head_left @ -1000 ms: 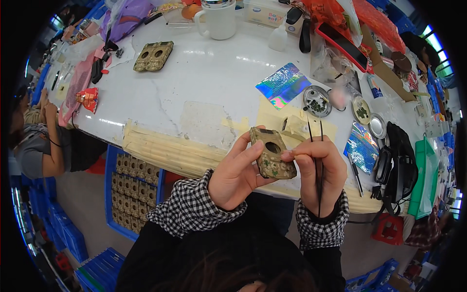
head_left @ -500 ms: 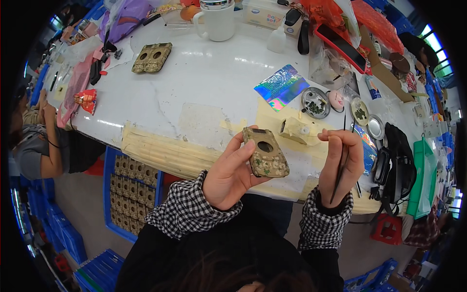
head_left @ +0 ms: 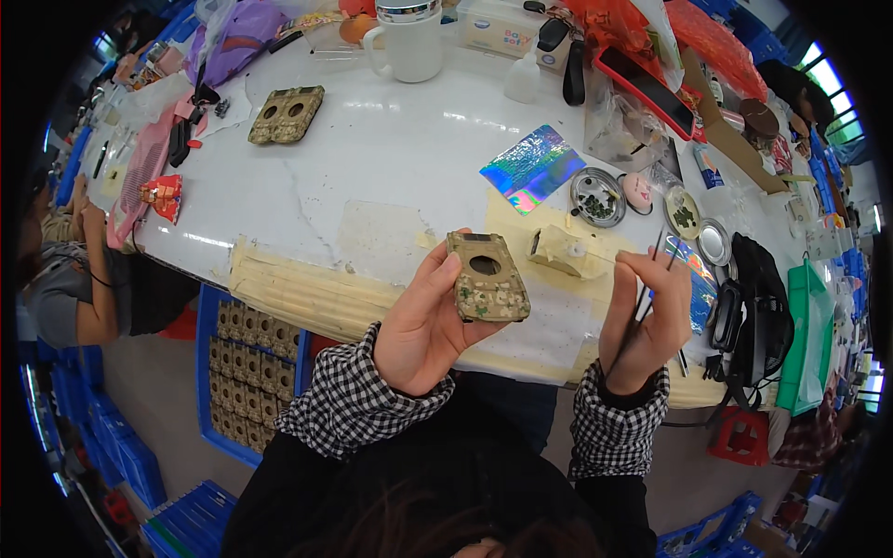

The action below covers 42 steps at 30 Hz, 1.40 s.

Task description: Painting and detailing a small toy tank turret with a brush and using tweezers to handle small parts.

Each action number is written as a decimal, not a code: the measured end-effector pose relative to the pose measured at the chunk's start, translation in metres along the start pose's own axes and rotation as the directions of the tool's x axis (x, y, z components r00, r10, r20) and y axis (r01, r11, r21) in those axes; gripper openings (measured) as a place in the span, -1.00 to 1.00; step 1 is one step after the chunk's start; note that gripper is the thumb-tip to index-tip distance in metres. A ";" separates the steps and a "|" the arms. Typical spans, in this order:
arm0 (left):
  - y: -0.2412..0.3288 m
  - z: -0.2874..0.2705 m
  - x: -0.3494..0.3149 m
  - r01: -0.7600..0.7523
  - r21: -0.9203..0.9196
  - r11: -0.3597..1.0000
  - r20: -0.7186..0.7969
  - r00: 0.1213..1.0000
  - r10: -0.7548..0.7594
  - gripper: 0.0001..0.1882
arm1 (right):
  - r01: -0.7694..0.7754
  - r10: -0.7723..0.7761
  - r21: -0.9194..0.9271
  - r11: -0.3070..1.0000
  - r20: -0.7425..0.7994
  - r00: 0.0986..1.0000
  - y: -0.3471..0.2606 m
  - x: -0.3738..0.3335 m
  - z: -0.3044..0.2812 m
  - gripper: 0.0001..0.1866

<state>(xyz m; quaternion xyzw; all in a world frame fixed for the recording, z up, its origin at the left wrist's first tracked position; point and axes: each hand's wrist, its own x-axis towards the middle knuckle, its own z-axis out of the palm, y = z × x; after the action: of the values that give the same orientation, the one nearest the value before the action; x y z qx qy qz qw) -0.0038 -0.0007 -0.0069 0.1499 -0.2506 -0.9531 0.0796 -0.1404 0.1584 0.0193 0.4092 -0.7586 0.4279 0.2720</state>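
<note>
My left hand (head_left: 416, 327) holds a camouflage-patterned piece (head_left: 493, 296) with a round hole, which looks like a toy tank hull. Its top face is turned up, thumb along the left edge. To its right, my right hand (head_left: 648, 321) is closed on slim dark tweezers (head_left: 644, 299), their tips pointing away from me. Thumb and forefinger of that hand come together; it is apart from the hull. Beyond the hands sits a block wrapped in cream tape (head_left: 564, 253). Behind it are a round tin (head_left: 607, 219) with small dark-green bits and a shallow dish (head_left: 684, 232) with more.
Two more camouflage pieces (head_left: 286, 114) lie at the far left. A white mug (head_left: 411, 48), a red-cased phone (head_left: 646, 91) and a shiny sheet (head_left: 532, 167) are farther back. A black bag (head_left: 765, 302) lies right. Below left, a blue crate (head_left: 202, 391) holds several similar pieces; another person (head_left: 79, 288) sits beyond.
My left hand has moved slightly left and away from me with the hull piece. My right hand has shifted a little left, and the tweezers' tips now show beyond the fingers.
</note>
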 end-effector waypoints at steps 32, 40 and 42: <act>-0.004 0.012 -0.004 0.122 0.003 0.993 0.051 0.991 -0.122 -0.53 | -0.280 0.117 0.534 0.798 0.318 0.941 -0.031 -0.004 0.012 -0.92; -0.003 0.012 -0.004 0.113 0.018 0.993 0.034 0.993 -0.114 -0.54 | -0.376 0.200 0.639 0.671 0.332 0.922 -0.028 -0.003 0.008 -0.93; -0.003 0.013 -0.004 0.106 0.007 0.994 0.037 0.994 -0.106 -0.54 | -0.430 0.273 0.651 0.625 0.334 0.902 -0.024 -0.003 0.004 -0.92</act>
<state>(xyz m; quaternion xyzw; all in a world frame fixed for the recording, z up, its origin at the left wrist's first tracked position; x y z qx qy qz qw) -0.0046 0.0088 0.0035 0.1453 -0.2460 -0.9580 0.0237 -0.1189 0.1486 0.0254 0.3664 -0.6222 0.6877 -0.0754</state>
